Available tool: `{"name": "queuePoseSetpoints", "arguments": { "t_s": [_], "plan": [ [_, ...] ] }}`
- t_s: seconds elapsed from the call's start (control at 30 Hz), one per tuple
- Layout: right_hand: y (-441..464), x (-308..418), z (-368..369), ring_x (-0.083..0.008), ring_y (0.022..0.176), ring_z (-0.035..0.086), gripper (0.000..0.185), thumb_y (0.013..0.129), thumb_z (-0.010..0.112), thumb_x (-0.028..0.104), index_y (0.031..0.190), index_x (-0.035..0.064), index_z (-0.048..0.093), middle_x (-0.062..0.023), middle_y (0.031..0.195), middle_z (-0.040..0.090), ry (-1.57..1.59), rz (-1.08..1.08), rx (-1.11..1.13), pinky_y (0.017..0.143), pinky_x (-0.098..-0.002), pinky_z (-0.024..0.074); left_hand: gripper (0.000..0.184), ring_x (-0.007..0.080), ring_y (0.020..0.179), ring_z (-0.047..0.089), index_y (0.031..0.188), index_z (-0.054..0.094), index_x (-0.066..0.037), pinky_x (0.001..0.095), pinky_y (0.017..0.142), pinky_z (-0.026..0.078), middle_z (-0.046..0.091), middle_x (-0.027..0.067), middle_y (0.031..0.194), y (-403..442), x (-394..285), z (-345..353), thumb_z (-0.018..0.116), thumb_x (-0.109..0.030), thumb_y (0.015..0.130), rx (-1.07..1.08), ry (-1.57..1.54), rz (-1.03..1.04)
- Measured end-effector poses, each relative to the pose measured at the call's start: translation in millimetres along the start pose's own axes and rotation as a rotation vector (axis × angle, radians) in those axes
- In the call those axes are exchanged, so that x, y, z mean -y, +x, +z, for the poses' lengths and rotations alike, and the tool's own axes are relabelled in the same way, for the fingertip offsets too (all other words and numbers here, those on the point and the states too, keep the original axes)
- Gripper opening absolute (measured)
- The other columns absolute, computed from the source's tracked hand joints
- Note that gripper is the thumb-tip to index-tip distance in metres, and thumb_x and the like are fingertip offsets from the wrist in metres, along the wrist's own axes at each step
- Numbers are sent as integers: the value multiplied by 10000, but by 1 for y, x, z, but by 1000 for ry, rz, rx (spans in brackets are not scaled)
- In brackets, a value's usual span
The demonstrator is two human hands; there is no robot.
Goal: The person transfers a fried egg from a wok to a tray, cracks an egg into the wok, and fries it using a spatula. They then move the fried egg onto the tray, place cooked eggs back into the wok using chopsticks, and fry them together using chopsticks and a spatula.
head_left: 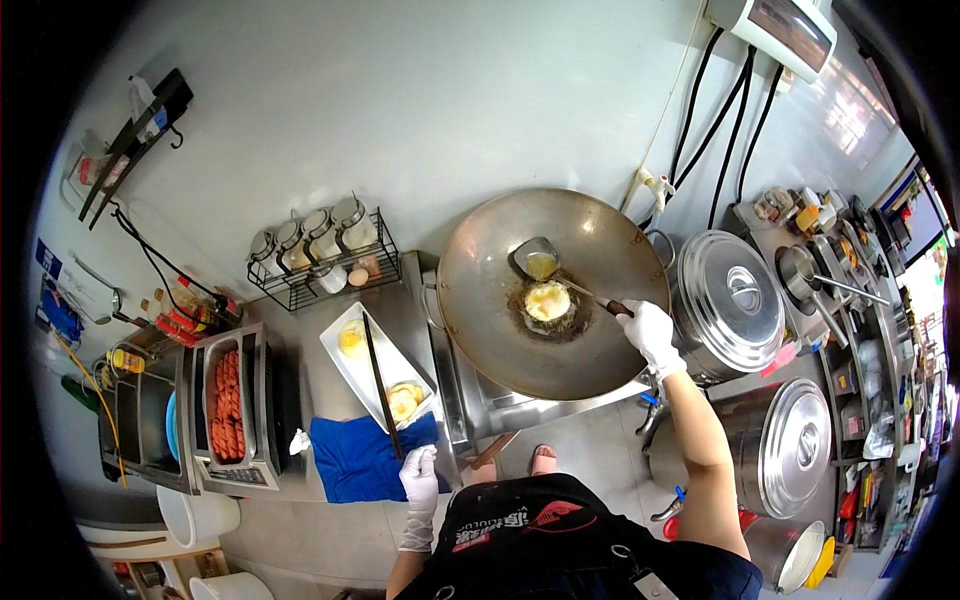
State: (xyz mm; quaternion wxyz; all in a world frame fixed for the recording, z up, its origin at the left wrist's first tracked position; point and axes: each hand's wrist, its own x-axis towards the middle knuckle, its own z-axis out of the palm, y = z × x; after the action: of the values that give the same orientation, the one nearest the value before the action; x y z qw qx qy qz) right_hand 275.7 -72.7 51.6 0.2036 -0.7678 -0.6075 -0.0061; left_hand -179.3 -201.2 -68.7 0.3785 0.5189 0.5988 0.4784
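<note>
Two yellow-and-white fried eggs (404, 402) lie toward opposite ends of a white rectangular plate (392, 366) near the worktop's (303, 378) right-hand edge, and look cooked. A third, pale fried egg (548, 300) sits in the bottom of the wide grey metal wok (480, 335), seemingly unfinished.

The white-gloved right hand (652, 337) has its grip wrapped round the handle of a dark metal ladle (540, 260), whose bowl, with yellowish liquid, is just beyond that egg. The white-gloved left hand (420, 474) has its grip closed on the near end of the long dark chopsticks (379, 382), which slant over plate and blue cloth (360, 470).

Hard to tell: whether the chopsticks touch the plate. The egg's underside and any flame are hidden.
</note>
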Motion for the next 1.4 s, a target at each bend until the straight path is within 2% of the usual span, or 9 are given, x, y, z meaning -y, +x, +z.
{"name": "queuePoseSetpoints", "arguments": {
  "t_s": [0.23,0.57,1.1,1.3,1.4],
  "plan": [
    [-12,5,-35,-287,663,638,297,708,725,203,975,76,694,-121,722,623,-206,-136,-107,601,-389,495,139,132,754,599,950,650,22,264,707,494,651,76,862,-3,-3,2,539,-58,934,6,3,-18],
    [-24,-1,-57,-244,724,604,358,739,701,217,1071,84,675,-94,757,579,-447,-112,-91,592,-367,477,138,127,753,591,944,648,19,261,710,486,648,71,856,-1,-5,5,539,-66,937,32,-16,-13],
    [-28,-19,-56,-241,685,620,257,747,701,237,955,89,669,-90,731,573,-542,-62,-81,552,-372,482,135,133,751,600,958,652,18,260,702,490,658,81,865,-2,-1,1,551,-68,935,15,-15,-1],
    [-25,-22,-52,-242,652,614,130,833,602,174,883,68,657,-95,698,567,-598,-83,-128,534,-359,478,136,137,752,602,952,654,18,264,701,490,656,84,862,-1,1,1,556,-75,933,19,-2,4],
    [-23,-21,-46,-240,630,609,128,869,550,141,844,61,646,-97,681,564,-638,-98,-152,523,-357,477,136,139,750,602,949,654,17,265,699,489,655,85,859,0,2,2,559,-78,931,15,4,10]
  ]
}}
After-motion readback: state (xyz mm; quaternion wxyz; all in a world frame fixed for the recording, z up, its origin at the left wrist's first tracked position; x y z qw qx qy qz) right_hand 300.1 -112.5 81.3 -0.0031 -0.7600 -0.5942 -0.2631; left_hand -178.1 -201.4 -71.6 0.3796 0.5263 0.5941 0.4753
